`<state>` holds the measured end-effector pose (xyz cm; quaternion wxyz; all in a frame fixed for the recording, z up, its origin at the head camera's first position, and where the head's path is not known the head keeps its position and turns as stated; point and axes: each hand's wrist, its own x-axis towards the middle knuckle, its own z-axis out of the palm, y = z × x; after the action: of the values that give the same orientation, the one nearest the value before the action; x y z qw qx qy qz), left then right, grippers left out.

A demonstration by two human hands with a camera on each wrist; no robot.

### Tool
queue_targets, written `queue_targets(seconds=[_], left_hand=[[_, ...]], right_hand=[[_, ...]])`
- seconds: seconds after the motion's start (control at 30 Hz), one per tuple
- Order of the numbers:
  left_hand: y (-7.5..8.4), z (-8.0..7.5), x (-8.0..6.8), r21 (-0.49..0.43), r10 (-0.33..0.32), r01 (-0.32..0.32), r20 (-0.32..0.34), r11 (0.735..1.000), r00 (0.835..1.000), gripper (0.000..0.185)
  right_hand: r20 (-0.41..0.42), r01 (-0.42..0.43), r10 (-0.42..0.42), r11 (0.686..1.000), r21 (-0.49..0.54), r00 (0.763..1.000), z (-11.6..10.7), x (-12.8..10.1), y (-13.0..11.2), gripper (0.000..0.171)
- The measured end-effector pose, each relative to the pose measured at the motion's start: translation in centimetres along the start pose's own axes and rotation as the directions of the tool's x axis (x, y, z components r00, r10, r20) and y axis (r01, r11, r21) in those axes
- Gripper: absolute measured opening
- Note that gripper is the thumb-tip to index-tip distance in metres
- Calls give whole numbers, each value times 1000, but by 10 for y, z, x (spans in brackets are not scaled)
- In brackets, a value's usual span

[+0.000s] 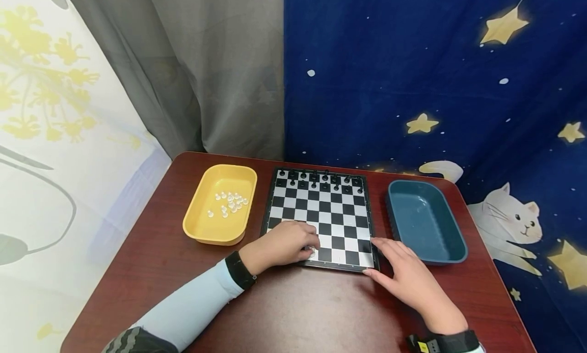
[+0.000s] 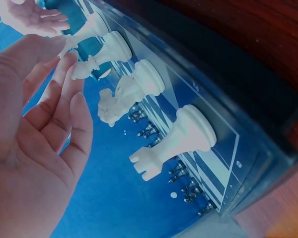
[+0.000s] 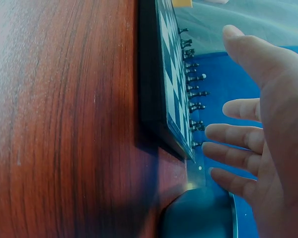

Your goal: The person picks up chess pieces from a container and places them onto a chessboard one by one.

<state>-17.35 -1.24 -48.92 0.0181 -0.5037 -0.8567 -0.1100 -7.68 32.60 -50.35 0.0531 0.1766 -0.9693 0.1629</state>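
1. The left hand (image 1: 284, 243) hovered over the near left squares of the chessboard (image 1: 321, 215), fingers loosely spread beside a row of white pieces (image 2: 139, 89), gripping none.
2. The right hand (image 1: 408, 279) lay flat with spread fingers at the board's near right corner.
3. No readable writing showed on the board, the yellow tray (image 1: 220, 231) or the blue tray (image 1: 426, 220).

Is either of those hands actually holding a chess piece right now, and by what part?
Nothing is gripped. The left hand is open, fingertips by a white piece; the right hand lies flat by the chessboard.
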Motion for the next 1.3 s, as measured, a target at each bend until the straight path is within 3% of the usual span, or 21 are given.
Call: queue_targets(seconds=[0.33, 0.5, 0.63, 0.73, 0.83, 0.93, 1.07, 1.13, 1.3], left_hand=[[-1, -3, -4, -9, 5, -5, -6, 1000, 1000, 16], [-5, -5, -8, -42, -28, 28, 2, 999, 1000, 21], [-14, -16, -16, -102, -64, 62, -23, 993, 998, 24], [-30, -34, -26, -128, -116, 105, -75, 986, 990, 22], [-58, -57, -45, -137, -220, 201, -138, 970, 966, 19], [-90, -84, -69, -136, -352, 332, -176, 934, 919, 18], [-130, -105, -99, -95, -490, 481, -151, 871, 858, 20], [-145, -109, -108, -83, -526, 520, -115, 850, 843, 21], [-171, -103, -115, -86, -543, 538, -44, 839, 839, 20]], right_hand=[[7, 3, -3, 1000, 4, 1000, -1, 2, -2, 78], [10, 5, -5, 1000, 0, 1000, -2, 2, -2, 78], [3, 11, -11, 1000, -3, 1000, -3, 2, -2, 77], [3, 9, -9, 1000, 1, 1000, -3, 2, -2, 77], [14, -3, 2, 1000, 4, 1000, -3, 2, -2, 78], [20, -4, 4, 1000, 5, 1000, -4, 2, -3, 77], [12, 8, -8, 1000, -1, 1000, -6, 2, -2, 77], [10, 8, -8, 1000, -4, 1000, -7, 2, -2, 77], [18, -3, 3, 1000, 9, 1000, -7, 2, -3, 76]])
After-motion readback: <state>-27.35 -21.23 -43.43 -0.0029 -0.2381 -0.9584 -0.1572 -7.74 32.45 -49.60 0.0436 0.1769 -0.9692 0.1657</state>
